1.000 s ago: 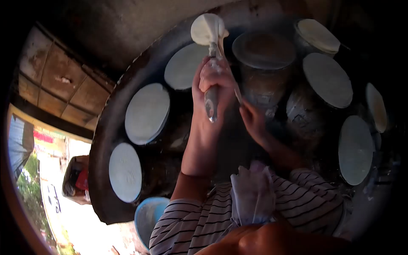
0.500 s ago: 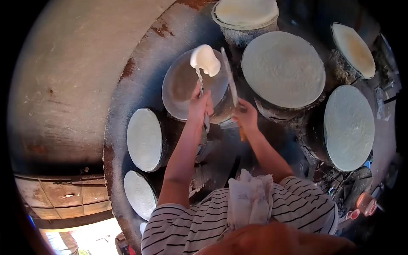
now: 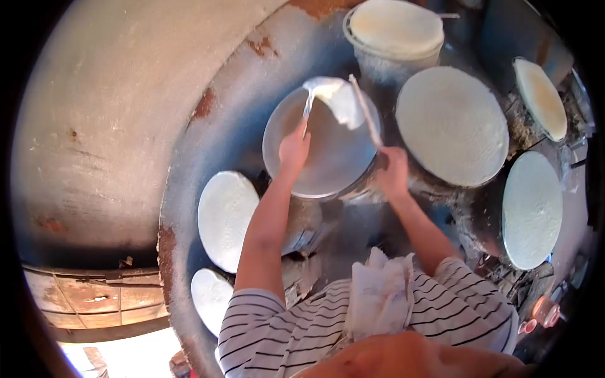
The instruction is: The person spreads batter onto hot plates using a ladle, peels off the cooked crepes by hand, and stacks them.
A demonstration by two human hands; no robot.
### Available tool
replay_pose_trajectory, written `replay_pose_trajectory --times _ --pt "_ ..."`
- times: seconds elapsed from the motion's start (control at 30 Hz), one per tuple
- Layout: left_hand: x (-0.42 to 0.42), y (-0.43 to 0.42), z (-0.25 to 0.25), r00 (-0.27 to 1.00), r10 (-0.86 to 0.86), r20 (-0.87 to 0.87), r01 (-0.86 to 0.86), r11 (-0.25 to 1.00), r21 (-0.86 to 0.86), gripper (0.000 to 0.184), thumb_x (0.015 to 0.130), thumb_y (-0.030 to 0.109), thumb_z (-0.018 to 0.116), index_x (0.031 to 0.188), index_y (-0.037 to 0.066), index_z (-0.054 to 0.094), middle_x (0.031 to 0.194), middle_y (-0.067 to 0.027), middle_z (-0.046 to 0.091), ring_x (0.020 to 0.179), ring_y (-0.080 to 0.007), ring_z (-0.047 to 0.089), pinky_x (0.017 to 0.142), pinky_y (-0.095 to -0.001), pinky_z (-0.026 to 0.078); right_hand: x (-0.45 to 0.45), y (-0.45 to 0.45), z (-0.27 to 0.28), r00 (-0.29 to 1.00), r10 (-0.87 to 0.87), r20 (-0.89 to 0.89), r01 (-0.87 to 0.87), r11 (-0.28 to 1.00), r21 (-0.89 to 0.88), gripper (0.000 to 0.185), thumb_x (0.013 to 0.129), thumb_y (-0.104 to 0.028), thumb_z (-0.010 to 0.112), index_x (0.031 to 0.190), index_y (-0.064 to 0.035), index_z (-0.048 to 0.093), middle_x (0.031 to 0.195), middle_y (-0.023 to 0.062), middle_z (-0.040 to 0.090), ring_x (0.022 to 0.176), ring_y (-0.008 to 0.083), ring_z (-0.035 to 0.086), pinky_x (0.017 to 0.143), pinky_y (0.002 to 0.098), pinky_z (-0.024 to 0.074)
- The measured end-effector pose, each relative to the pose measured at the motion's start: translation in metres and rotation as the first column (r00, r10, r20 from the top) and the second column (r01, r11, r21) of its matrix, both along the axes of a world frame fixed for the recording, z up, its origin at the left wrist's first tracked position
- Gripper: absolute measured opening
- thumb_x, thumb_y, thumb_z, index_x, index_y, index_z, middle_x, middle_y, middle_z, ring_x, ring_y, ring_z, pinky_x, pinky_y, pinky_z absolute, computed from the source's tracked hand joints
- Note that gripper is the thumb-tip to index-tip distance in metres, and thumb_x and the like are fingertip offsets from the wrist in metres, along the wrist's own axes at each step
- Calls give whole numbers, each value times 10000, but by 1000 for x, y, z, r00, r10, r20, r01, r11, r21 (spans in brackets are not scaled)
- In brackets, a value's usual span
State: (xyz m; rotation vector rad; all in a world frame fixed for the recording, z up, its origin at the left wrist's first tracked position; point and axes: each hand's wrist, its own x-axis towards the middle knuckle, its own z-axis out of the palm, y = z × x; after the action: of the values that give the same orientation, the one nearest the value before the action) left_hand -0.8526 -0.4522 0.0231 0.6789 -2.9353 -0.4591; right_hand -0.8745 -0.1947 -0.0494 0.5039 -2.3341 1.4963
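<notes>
My left hand [image 3: 294,150] is closed around the handle of a ladle [image 3: 307,108] above a round, greyish griddle [image 3: 328,179]. White batter [image 3: 343,104] stretches from the ladle's bowl to the right in a loose sheet; whether it touches the griddle I cannot tell. Over the griddle's right side, my right hand [image 3: 393,173] grips a long, thin, flat spatula [image 3: 367,116]. Its tip points up and away, close to the batter. The lower ends of both handles are hidden by my hands.
Several round pans with pale sheets surround me: a large one [image 3: 452,126] right, another [image 3: 533,211] farther right, one [image 3: 227,220] left. Behind stands a white bucket-like container [image 3: 397,60] topped with a pale round. A curved wall [image 3: 126,126] rises at left. Reddish cups [image 3: 544,311] sit lower right.
The ladle has tipped, and the batter, earlier a rounded mass at its end, now spreads rightward. Both hands shift slightly right in view, as the whole scene does.
</notes>
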Motion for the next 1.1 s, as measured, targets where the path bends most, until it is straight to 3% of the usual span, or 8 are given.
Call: replay_pose_trajectory --times 0.07,0.3,0.33,0.5,0.6,0.73,0.83,1.1 --pt "18 -20 -17 1000 2 10 -2 1000 -12 495 874 275 556 1350 320 429 1018 -156 644 880 -374 621 765 -463 491 22 10 24 979 68 194 -74 997 25 391 602 119 568 976 11 600 1011 176 541 954 360 536 843 388 452" --pt "0 -59 -15 996 23 -82 -28 997 -69 488 860 284 573 1333 300 455 984 -186 646 875 -378 619 755 -458 492 -20 -41 31 999 33 -9 -29 966 257 322 728 -19 545 1034 -63 635 1036 118 587 1010 315 544 846 374 479" --pt "3 -63 -13 998 26 -54 -32 992 -118 486 859 282 575 1331 294 460 973 -187 648 867 -377 621 748 -457 493 -13 -19 53 991 37 129 -77 945 318 327 721 -19 553 1035 -60 635 1050 114 593 1017 296 549 853 366 479" --pt "33 -79 -18 995 11 -102 -14 1000 -28 508 849 278 584 1338 314 453 942 -181 652 842 -372 625 727 -460 493 23 -47 23 979 111 170 -144 969 200 291 697 -40 574 977 -41 655 1068 116 601 995 321 573 863 377 478" --pt "31 -80 -16 989 131 66 -127 990 -67 469 860 281 562 1321 292 475 980 -146 659 852 -358 630 743 -454 505 -19 -81 23 990 140 -25 -127 950 284 303 696 -32 556 976 -65 666 1040 114 615 1001 321 575 857 379 481" --pt "66 -99 -23 989 8 -145 -25 993 -118 467 860 260 561 1320 282 477 945 -182 649 828 -374 624 729 -460 499 -17 -14 35 997 62 36 -72 924 376 323 689 15 550 966 -88 680 990 85 636 932 296 584 801 371 499" --pt "84 -100 -16 998 62 1 -61 993 -99 466 861 238 560 1318 278 479 956 -176 644 829 -375 616 714 -467 489 3 -53 24 982 180 51 -187 961 204 260 681 -7 559 906 -63 677 968 113 641 947 323 585 805 381 490" --pt "125 -84 0 988 148 41 -145 987 -65 509 873 271 568 1357 324 419 919 -181 653 805 -369 625 692 -454 488 -49 -19 24 979 199 -44 -168 909 380 308 654 29 586 927 -75 680 975 91 630 911 317 571 807 384 482"
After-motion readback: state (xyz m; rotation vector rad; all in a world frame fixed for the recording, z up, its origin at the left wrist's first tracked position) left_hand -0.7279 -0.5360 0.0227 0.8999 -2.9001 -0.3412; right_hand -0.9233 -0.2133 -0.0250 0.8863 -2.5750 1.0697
